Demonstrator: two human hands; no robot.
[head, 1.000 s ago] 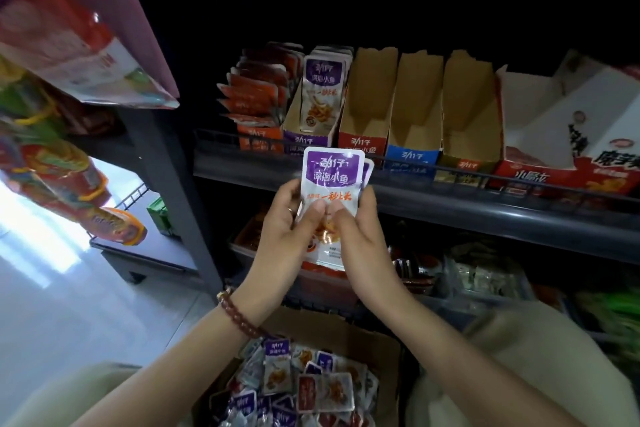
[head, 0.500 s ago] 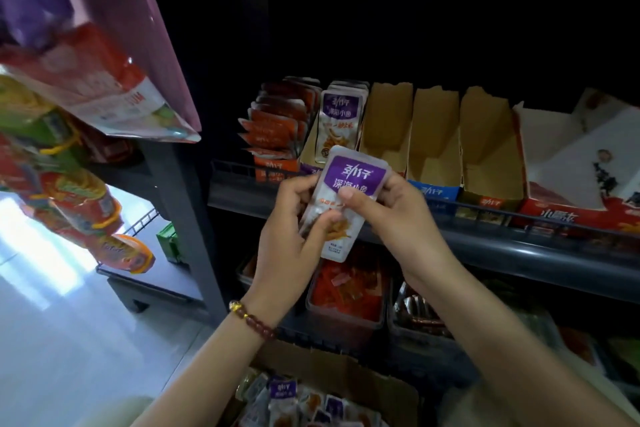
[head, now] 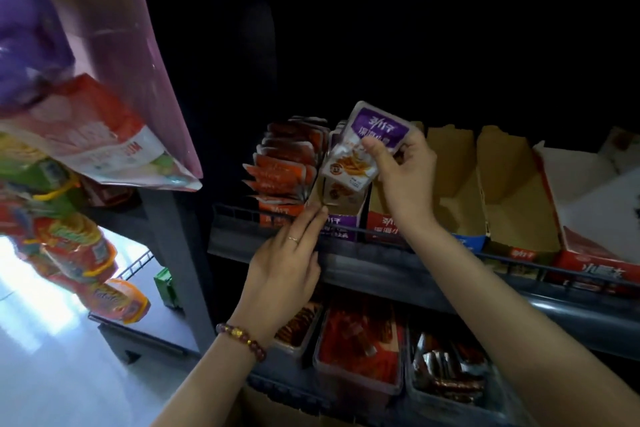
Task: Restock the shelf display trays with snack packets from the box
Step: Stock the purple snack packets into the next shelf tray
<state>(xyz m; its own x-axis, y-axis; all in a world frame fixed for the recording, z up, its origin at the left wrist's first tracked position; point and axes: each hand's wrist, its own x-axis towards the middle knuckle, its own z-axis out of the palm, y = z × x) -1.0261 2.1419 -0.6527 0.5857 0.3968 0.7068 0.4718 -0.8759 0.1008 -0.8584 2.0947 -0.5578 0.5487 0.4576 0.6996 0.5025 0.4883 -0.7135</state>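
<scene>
The right hand (head: 403, 166) pinches a purple packet (head: 367, 146), thumb on its front and fingers curled behind, and holds it tilted just above the purple tray (head: 341, 227) on the shelf (head: 381, 270). More packets of the same kind stand in that tray behind and below the held one. The left hand (head: 287, 263) lies with its fingers straight and together, and its fingertips touch the front left corner of the purple tray, over the shelf's wire rail. It holds nothing. A ring (head: 293, 238) sits on one finger and a bead bracelet (head: 242, 340) on the wrist. Just left of the purple tray, the orange tray (head: 277, 211) is packed with upright orange packets (head: 287, 166). To the right stand a red tray (head: 384, 222), a blue tray (head: 465, 241) and a brown tray (head: 519, 218), their brown insides showing, then a large red and white carton (head: 588, 218). On the shelf below, clear bins (head: 360, 350) hold red snacks. Snack bags (head: 86, 135) hang at the left.
</scene>
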